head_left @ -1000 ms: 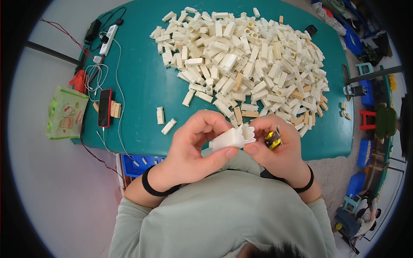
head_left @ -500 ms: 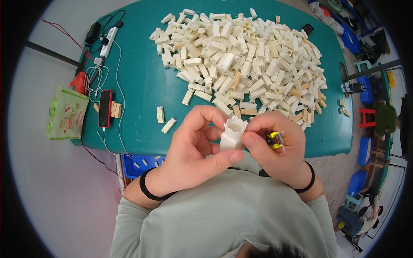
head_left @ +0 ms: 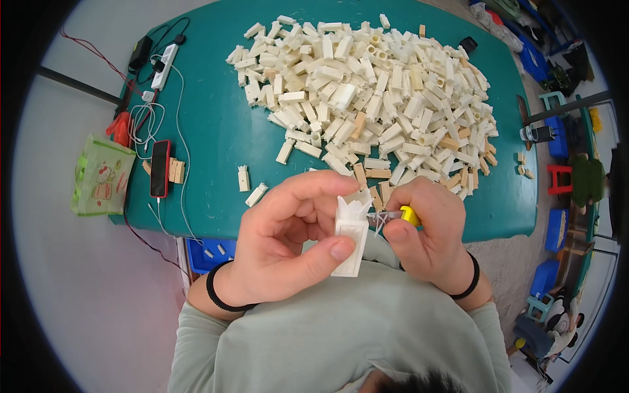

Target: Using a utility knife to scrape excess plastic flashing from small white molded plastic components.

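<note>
My left hand (head_left: 278, 245) grips a white, box-shaped plastic piece (head_left: 349, 245) between thumb and fingers. One end of it is a jagged, crown-like rim, which points upward, and a framed rectangular panel faces me. In my right hand (head_left: 429, 226) is a small yellow-handled cutter knife (head_left: 410, 216), closed in the fingers. Its thin blade points left at the jagged end, and thin white slivers hang around the blade. Whether the blade touches the rim I cannot tell. Beyond my hands lies a large pile of similar white and cream pieces (head_left: 354, 92).
The green table (head_left: 216, 98) bears two loose pieces left of my hands. A phone (head_left: 159, 169), cables and a power strip (head_left: 165, 67) lie along its left side, beside a green-and-white bag (head_left: 103, 175). A blue tray (head_left: 204, 255) sits below the near left edge.
The cutter knife has turned in my right hand, so its blade now points at the piece's jagged end. My left hand has tilted the piece, showing its panelled side.
</note>
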Tool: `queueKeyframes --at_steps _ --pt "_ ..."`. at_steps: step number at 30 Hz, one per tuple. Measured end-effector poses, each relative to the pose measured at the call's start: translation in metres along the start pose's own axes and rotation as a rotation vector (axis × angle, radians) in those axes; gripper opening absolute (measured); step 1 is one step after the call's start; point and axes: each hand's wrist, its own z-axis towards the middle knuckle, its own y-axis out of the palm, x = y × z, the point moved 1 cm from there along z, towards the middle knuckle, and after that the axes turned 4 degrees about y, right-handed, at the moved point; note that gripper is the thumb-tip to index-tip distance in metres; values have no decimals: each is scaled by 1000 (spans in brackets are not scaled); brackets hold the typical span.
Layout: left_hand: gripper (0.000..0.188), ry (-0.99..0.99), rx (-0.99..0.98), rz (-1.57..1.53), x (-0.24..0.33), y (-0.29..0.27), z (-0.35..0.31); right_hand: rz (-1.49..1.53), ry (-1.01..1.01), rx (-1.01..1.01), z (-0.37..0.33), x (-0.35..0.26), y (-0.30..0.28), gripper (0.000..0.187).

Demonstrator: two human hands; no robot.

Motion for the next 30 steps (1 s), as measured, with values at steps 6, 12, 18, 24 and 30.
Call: queueKeyframes --at_steps 6,12,18,24,30 --pt "44 26 -7 58 0 1 -1 -38 -22 21 -1 2 1 32" --pt "41 33 -23 104 4 2 -3 -42 -53 29 -1 6 3 34" --pt "41 -9 -18 74 4 2 -4 -193 -105 96 -2 8 2 37" --pt "42 -116 17 4 8 5 -5 -270 -177 164 -1 8 -2 37" --pt "47 -112 -5 -186 3 5 -3 -36 -119 38 -5 7 -1 39"
